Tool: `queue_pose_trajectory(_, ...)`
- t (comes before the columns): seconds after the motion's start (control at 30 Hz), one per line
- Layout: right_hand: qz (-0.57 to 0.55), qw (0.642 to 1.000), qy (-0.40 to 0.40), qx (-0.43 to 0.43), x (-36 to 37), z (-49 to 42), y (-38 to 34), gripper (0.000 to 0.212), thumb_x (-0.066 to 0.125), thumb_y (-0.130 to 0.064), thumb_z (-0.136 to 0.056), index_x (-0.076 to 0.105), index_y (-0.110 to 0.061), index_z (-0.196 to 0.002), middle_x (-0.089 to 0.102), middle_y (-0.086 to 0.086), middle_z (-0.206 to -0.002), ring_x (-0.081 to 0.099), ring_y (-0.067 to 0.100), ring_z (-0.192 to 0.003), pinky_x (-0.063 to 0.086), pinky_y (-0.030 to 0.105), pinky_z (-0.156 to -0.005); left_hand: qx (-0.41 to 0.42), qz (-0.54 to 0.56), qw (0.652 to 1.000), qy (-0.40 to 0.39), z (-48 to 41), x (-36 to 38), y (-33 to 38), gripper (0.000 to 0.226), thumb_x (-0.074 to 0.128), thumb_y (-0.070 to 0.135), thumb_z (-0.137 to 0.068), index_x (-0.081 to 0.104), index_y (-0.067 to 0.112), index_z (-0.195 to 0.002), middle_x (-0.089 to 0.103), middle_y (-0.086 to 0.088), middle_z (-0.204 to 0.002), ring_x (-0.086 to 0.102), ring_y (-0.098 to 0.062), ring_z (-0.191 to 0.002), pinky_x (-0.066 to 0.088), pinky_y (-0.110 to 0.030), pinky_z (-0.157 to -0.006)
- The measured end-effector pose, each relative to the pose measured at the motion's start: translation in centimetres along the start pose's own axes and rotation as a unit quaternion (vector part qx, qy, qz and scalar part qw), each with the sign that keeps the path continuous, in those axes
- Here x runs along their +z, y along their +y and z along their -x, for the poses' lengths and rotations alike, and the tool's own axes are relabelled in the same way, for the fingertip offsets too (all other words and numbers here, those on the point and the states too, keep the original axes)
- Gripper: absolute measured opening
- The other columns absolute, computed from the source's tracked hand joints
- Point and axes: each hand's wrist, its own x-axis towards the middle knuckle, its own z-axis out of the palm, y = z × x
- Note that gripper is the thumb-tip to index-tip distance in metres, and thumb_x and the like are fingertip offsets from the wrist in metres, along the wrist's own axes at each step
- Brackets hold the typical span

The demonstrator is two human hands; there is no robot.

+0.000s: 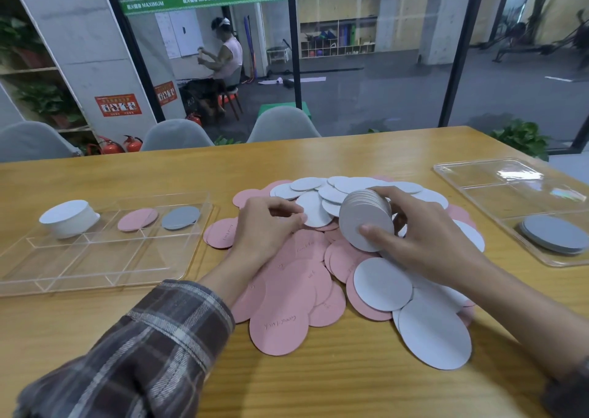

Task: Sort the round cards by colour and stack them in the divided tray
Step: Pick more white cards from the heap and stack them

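Curling fingers (392, 192) round a white-card stack (366, 223), right hand (427, 242) gathers; left hand (264, 226) pinches another white card (315, 215); pile (280, 328) mostly unsorted, divided tray (79, 290) barely filled.

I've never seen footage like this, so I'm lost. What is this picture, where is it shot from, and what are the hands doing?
No machine: a person wears a head camera that looks down at their hands. On the wooden table lies a pile of pink and white round cards. The right hand holds a stack of pale cards on edge over the pile. The left hand curls its fingers at the edge of a white card; whether it grips is unclear. The divided tray at left holds a white stack, pink cards and a grey card. A second tray at right holds a grey stack.
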Motion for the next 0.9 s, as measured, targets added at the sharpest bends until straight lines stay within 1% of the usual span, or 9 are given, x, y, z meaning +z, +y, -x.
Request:
queue_pose_trajectory(0.1,0.000,1.000,-0.001,-0.002,0.0,0.0,0.0,0.048,0.073,-0.040,-0.088,0.057,-0.033,-0.133,0.063,-0.024,-0.091,0.062,0.000,-0.076,0.045,0.014,-0.062,-0.045,0.089,0.995,0.007,0.1,-0.5,0.3,0.011,0.085,0.005,-0.082,0.081,0.014,-0.086,0.079,0.001,-0.084,0.067,-0.003,-0.061,0.051,-0.018,-0.061)
queue_pose_trajectory(0.27,-0.001,1.000,-0.003,0.001,0.1,0.0,0.0,0.049,0.073,-0.041,-0.088,0.056,-0.033,-0.134,0.063,-0.022,-0.091,0.062,0.000,-0.075,0.043,0.014,-0.061,-0.059,0.154,0.986,0.017,0.4,-0.7,0.4,0.018,0.075,-0.006,-0.083,0.076,0.010,-0.091,0.074,-0.010,-0.095,0.071,-0.016,-0.070,0.059,-0.032,-0.070)
queue_pose_trajectory(0.4,-0.008,1.000,-0.006,0.004,-0.1,0.1,-0.1,0.048,0.074,-0.041,-0.087,0.057,-0.034,-0.132,0.065,-0.021,-0.092,0.064,0.004,-0.075,0.048,0.023,-0.062,-0.043,0.178,0.982,0.043,0.7,-0.8,0.6,0.015,0.072,-0.003,-0.080,0.077,0.011,-0.083,0.076,-0.014,-0.093,0.071,-0.018,-0.081,0.062,-0.043,-0.075)
queue_pose_trajectory(0.47,-0.023,1.000,-0.010,0.008,-0.2,0.2,-0.1,0.048,0.074,-0.042,-0.087,0.058,-0.035,-0.131,0.067,-0.020,-0.096,0.067,0.006,-0.075,0.055,0.032,-0.067,-0.021,0.183,0.982,0.042,1.2,-0.8,1.2,0.018,0.069,-0.007,-0.084,0.077,0.009,-0.081,0.077,-0.012,-0.089,0.071,-0.015,-0.078,0.062,-0.040,-0.071)
queue_pose_trajectory(0.57,-0.042,0.999,-0.019,0.016,-0.2,0.2,-0.2,0.043,0.075,-0.038,-0.088,0.059,-0.036,-0.129,0.069,-0.019,-0.099,0.071,0.009,-0.066,0.058,0.036,-0.066,0.015,0.176,0.984,0.017,1.6,-0.8,1.6,0.028,0.066,-0.008,-0.086,0.078,0.014,-0.074,0.077,-0.002,-0.082,0.069,-0.012,-0.080,0.056,-0.033,-0.073)
queue_pose_trajectory(0.67,-0.062,0.997,-0.029,0.024,-0.4,0.2,-0.3,0.041,0.074,-0.036,-0.090,0.059,-0.035,-0.128,0.070,-0.015,-0.100,0.071,0.012,-0.058,0.059,0.035,-0.063,0.039,0.161,0.985,-0.040,2.3,-0.6,2.0,0.029,0.063,-0.008,-0.089,0.081,0.013,-0.081,0.079,-0.004,-0.093,0.070,-0.013,-0.089,0.057,-0.034,-0.081)
queue_pose_trajectory(0.77,-0.076,0.996,-0.045,0.026,-0.3,0.2,-0.3,0.045,0.076,-0.038,-0.089,0.058,-0.036,-0.130,0.070,-0.014,-0.103,0.073,0.016,-0.061,0.061,0.042,-0.066,0.073,0.143,0.983,-0.087,3.2,-0.1,2.6,0.026,0.064,-0.007,-0.092,0.082,0.011,-0.093,0.078,-0.001,-0.100,0.070,-0.007,-0.092,0.055,-0.018,-0.071)
queue_pose_trajectory(0.8,-0.085,0.995,-0.052,0.027,-0.2,0.2,-0.2,0.046,0.076,-0.039,-0.088,0.058,-0.036,-0.130,0.070,-0.013,-0.102,0.073,0.017,-0.062,0.062,0.044,-0.067,0.090,0.137,0.982,-0.096,3.3,0.0,2.7,0.025,0.066,-0.007,-0.091,0.082,0.011,-0.097,0.078,0.001,-0.104,0.071,-0.008,-0.096,0.058,-0.019,-0.073)
queue_pose_trajectory(0.9,-0.117,0.990,-0.070,0.037,-0.3,0.0,-0.1,0.050,0.080,-0.043,-0.082,0.060,-0.039,-0.128,0.072,-0.011,-0.101,0.074,0.021,-0.065,0.062,0.047,-0.070,0.139,0.112,0.978,-0.108,3.1,0.3,2.5,0.029,0.073,-0.005,-0.088,0.081,0.017,-0.104,0.076,0.008,-0.112,0.071,-0.013,-0.107,0.060,-0.032,-0.090)
